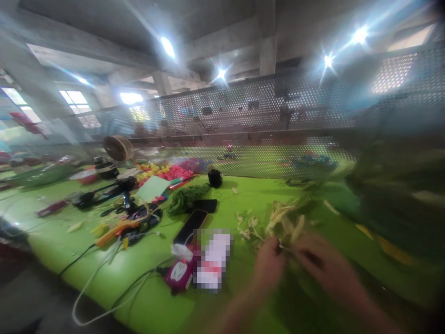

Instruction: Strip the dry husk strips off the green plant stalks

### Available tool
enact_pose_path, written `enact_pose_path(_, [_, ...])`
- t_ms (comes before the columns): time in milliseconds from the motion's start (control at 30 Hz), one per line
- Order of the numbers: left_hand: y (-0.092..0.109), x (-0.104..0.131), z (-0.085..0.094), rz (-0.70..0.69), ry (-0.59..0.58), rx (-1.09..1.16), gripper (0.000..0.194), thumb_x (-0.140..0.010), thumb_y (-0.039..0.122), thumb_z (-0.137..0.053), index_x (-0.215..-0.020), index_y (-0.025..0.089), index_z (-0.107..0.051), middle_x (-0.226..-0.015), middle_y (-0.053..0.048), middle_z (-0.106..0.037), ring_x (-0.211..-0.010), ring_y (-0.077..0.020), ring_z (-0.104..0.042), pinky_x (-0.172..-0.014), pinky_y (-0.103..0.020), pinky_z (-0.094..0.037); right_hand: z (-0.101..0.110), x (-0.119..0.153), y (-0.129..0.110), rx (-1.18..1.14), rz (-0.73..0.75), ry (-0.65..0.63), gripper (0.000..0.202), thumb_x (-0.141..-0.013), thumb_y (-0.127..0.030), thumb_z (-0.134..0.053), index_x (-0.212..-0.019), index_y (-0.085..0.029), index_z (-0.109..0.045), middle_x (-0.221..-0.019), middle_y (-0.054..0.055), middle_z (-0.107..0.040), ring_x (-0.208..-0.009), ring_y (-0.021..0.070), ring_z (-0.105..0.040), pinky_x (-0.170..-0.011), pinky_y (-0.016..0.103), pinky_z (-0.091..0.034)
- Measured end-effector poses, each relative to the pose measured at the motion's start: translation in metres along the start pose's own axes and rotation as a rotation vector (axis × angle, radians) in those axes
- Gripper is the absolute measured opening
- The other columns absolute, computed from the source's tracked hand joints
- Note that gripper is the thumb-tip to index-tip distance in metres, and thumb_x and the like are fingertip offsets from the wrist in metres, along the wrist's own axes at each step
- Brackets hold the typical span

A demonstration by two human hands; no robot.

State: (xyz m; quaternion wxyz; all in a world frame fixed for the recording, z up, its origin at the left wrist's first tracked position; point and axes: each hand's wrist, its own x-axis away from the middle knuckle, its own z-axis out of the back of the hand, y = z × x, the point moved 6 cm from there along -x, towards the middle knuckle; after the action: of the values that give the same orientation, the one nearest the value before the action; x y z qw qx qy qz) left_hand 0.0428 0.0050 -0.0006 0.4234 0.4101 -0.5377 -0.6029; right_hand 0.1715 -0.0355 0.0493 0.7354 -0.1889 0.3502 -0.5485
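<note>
Pale yellow-green stems and leaves [283,220]: thin, limp, strap-shaped, strewn on the glossy green tabletop [236,199]. Left hand [267,266] and right hand [325,269] meet at the bunch's near end, fingers pinched on the stems; motion blur hides the exact grip. Black phone [190,226], tangled green yarn [186,197] lie to the left.
</note>
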Motion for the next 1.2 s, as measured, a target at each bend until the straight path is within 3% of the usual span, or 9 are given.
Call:
enact_pose_path(233, [0.012, 0.006, 0.003, 0.002, 0.022, -0.185, 0.010, -0.082, 0.016, -0.050, -0.084, 0.016, -0.059, -0.085, -0.002, -0.062, -0.076, -0.0141, -0.051, -0.067, -0.024, -0.037, -0.001, -0.002, 0.006, 0.089, 0.065, 0.014, 0.019, -0.090, -0.027, -0.047, -0.079, -0.023, -0.063, -0.088, 0.005, -0.063, -0.082, 0.0194, -0.059, -0.072, 0.032, -0.047])
enact_pose_path(533, [0.019, 0.010, 0.000, -0.013, 0.061, -0.344, 0.010, -0.081, 0.014, -0.049, -0.079, 0.016, -0.059, -0.079, -0.003, -0.062, -0.070, -0.0143, -0.047, -0.065, -0.025, -0.035, -0.001, 0.000, 0.005, 0.103, -0.014, 0.042, 0.022, -0.090, -0.027, -0.047, -0.072, -0.023, -0.059, -0.079, 0.001, -0.057, -0.069, 0.0157, -0.056, -0.063, 0.028, -0.044])
enact_pose_path(833, [0.008, 0.003, -0.003, 0.043, 0.032, -0.130, 0.007, -0.076, 0.020, -0.058, -0.077, 0.015, -0.063, -0.075, -0.002, -0.062, -0.069, -0.0134, -0.050, -0.063, -0.023, -0.038, -0.001, 0.005, -0.002, 0.119, 0.009, 0.171, 0.019, -0.089, -0.033, -0.053, -0.077, -0.025, -0.065, -0.089, 0.004, -0.061, -0.083, 0.0199, -0.060, -0.074, 0.031, -0.047])
enact_pose_path(933, [0.002, -0.001, -0.003, 0.051, 0.025, -0.061, 0.008, -0.073, 0.022, -0.061, -0.074, 0.014, -0.063, -0.071, -0.002, -0.060, -0.069, -0.0136, -0.050, -0.063, -0.023, -0.039, -0.001, 0.007, 0.000, 0.121, 0.007, 0.187, 0.017, -0.089, -0.034, -0.053, -0.081, -0.026, -0.066, -0.086, 0.003, -0.062, -0.079, 0.0186, -0.060, -0.071, 0.030, -0.047])
enact_pose_path(1067, [-0.001, -0.001, -0.004, 0.074, 0.027, -0.085, 0.010, -0.072, 0.023, -0.062, -0.067, 0.014, -0.060, -0.064, -0.001, -0.054, -0.063, -0.0120, -0.046, -0.058, -0.022, -0.035, -0.001, 0.006, 0.001, 0.111, -0.006, 0.172, 0.016, -0.089, -0.033, -0.054, -0.080, -0.027, -0.065, -0.079, 0.001, -0.064, -0.071, 0.0167, -0.061, -0.066, 0.027, -0.048])
enact_pose_path(1200, [0.010, 0.003, -0.005, 0.043, 0.054, -0.161, 0.010, -0.074, 0.018, -0.058, -0.064, 0.014, -0.058, -0.063, 0.001, -0.053, -0.061, -0.0107, -0.044, -0.058, -0.023, -0.033, 0.001, 0.007, 0.000, 0.098, -0.059, 0.166, 0.017, -0.088, -0.036, -0.055, -0.077, -0.027, -0.065, -0.077, -0.001, -0.067, -0.068, 0.0159, -0.063, -0.064, 0.026, -0.048])
